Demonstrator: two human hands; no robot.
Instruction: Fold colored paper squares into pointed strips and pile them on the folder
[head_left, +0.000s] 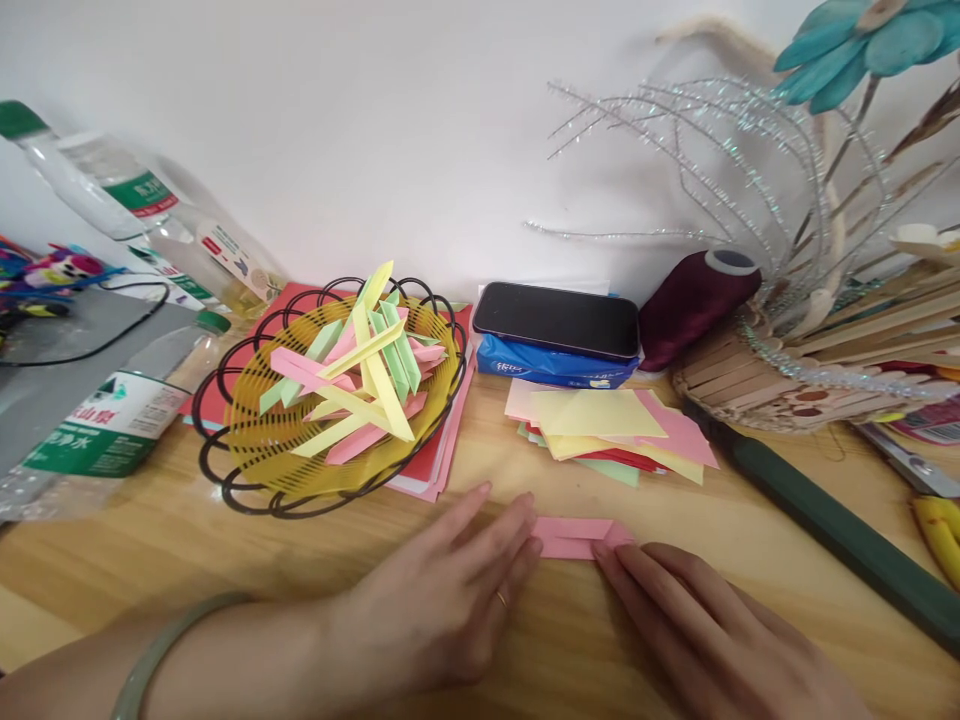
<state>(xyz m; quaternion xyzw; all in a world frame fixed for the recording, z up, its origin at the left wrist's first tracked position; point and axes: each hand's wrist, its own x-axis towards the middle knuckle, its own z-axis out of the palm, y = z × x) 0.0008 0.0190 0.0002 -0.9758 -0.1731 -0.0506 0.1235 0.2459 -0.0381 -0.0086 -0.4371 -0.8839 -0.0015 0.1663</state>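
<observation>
Pressing flat: both hands are lying on the table [225, 560], fingertips working a folded pink strip [577, 537] between them.

- Table: wooden, bare under the palms. It is giving a hard backing for creasing, so keeping the strip flat on it, not lifted, looks like the sound way.
- Basket [330, 400]: well beyond the left fingers, up and to their left, holding finished strips in pink, green and yellow. They are showing what the fold should look like: narrow, with pointed ends.
- Paper stack [611, 430]: loose coloured sheets lying just beyond the fingertips of both hands, apart from the strip. A phone [559, 318] is sitting on a blue packet behind them.
- Left hand [442, 600]: fingers extended and lying close together, tips touching the strip's left end and pinning it. Nothing is gripped.
- Right hand [697, 620]: fingers straight and together, tips touching the right end, where a corner appears turned in to a point.
- Pink strip: lying directly ahead of both sets of fingertips, spanning the gap between them.

Judgement: one hand should be holding steady while the other is running the crease outward; the edges want lining up first, since a skewed point will not match those in the basket.
</observation>
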